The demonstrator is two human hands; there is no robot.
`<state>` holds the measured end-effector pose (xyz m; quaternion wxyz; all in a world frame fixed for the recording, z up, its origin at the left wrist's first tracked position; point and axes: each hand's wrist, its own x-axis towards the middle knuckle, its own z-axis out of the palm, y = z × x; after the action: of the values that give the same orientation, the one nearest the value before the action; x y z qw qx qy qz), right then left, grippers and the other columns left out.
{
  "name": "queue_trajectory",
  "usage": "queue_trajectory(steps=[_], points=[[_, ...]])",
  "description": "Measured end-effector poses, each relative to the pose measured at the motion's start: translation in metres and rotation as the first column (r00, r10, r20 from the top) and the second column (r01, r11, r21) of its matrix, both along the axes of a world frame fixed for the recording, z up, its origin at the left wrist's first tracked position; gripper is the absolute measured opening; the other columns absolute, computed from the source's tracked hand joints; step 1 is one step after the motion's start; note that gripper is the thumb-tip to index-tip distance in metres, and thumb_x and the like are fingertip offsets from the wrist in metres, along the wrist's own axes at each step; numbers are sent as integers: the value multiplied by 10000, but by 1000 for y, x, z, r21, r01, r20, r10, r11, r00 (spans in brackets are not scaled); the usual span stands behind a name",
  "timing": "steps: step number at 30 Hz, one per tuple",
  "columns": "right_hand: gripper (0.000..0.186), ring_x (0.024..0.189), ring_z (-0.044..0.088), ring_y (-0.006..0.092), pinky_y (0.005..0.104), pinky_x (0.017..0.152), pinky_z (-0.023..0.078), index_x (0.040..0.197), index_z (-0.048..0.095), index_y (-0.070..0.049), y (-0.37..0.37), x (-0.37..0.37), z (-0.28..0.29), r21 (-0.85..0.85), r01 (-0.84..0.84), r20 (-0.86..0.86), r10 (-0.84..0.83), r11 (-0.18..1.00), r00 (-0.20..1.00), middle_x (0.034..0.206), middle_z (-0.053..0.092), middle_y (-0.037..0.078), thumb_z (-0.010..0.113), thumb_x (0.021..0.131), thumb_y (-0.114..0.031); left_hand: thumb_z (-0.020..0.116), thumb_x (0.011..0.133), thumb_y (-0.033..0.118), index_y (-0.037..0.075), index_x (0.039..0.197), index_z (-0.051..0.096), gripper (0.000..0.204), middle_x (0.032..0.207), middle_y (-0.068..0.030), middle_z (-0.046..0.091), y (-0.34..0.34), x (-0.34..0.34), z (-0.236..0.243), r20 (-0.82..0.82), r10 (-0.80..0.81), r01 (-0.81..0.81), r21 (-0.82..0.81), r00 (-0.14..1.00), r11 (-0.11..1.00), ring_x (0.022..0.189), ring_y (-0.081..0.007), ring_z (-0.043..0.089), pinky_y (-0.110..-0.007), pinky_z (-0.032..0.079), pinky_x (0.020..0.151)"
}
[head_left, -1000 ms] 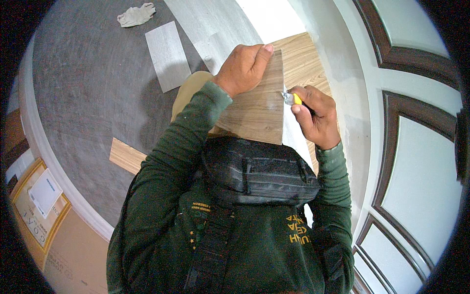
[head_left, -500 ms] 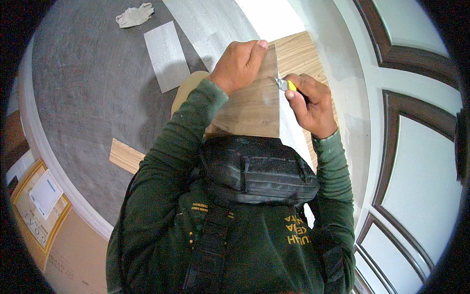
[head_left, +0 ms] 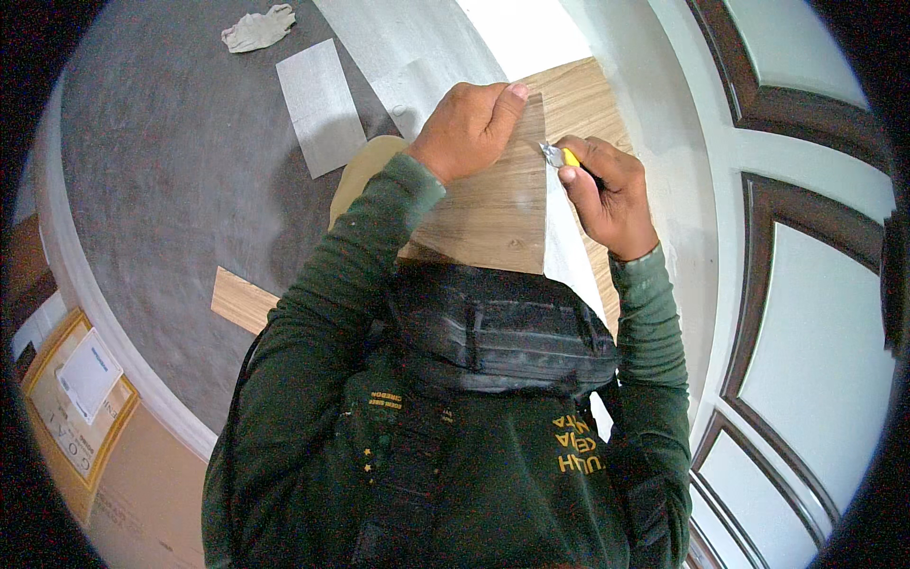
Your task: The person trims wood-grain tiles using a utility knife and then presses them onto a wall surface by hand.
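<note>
My left hand point(head_left: 471, 130) grips the far end of a brown wood-look floor plank point(head_left: 483, 223), thumb along its top edge and fingers hidden behind it. The plank stands tilted in front of the black bag point(head_left: 502, 327) on my chest. My right hand point(head_left: 611, 194) is closed round a yellow utility knife point(head_left: 561, 157). Its metal tip is at the plank's right edge, a little below my left thumb. Whether the blade bites into the plank I cannot tell.
Light wood-look planks point(head_left: 578, 100) lie beyond, beside the white panelled wall point(head_left: 806, 303). Grey boards point(head_left: 322, 109) and a pale crumpled cloth point(head_left: 258, 28) rest on the dark floor point(head_left: 180, 190). A wood offcut point(head_left: 242, 300) lies left, and cardboard boxes point(head_left: 142, 484) stand lower left.
The plank has tilted slightly, its right edge shifting right. My right hand and the knife have moved a little up and right along that edge. My left hand keeps its grip.
</note>
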<state>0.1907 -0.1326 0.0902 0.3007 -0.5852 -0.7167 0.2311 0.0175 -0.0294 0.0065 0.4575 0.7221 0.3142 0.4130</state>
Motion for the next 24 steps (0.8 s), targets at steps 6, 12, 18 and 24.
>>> queue_trajectory(steps=[6,12,18,24], points=[[175,553,540,231,347,522,425,983,690,-33,10,-1,-10,78,13,-4,-12,997,1000,682,575,102,695,887,-179,423,1048,317,-41,770,608,490,618,-265,564,6,-4,5,-45,-30,27,-60,999,998,570,-441,572,-487,459,582],[225,679,654,203,328,622,510,1021,706,30,24,10,-10,-17,124,-29,-125,992,992,810,686,151,690,894,-156,437,1044,310,-27,728,589,486,590,-257,552,-4,5,2,-5,-58,58,-40,998,998,538,-429,566,-487,450,551],[200,662,628,253,353,612,484,1018,685,22,7,5,-11,19,40,-87,-38,999,996,763,641,150,677,882,-124,450,1039,302,-33,720,578,480,591,-258,548,1,3,-3,1,-4,4,-5,1000,1000,542,-452,552,-490,441,539],[192,632,609,235,340,581,472,1011,694,9,20,7,-12,28,42,-53,-40,999,998,745,637,133,687,883,-134,454,1034,288,-40,728,577,466,600,-271,541,2,2,0,-14,-33,32,-33,999,999,554,-463,546,-498,440,553]])
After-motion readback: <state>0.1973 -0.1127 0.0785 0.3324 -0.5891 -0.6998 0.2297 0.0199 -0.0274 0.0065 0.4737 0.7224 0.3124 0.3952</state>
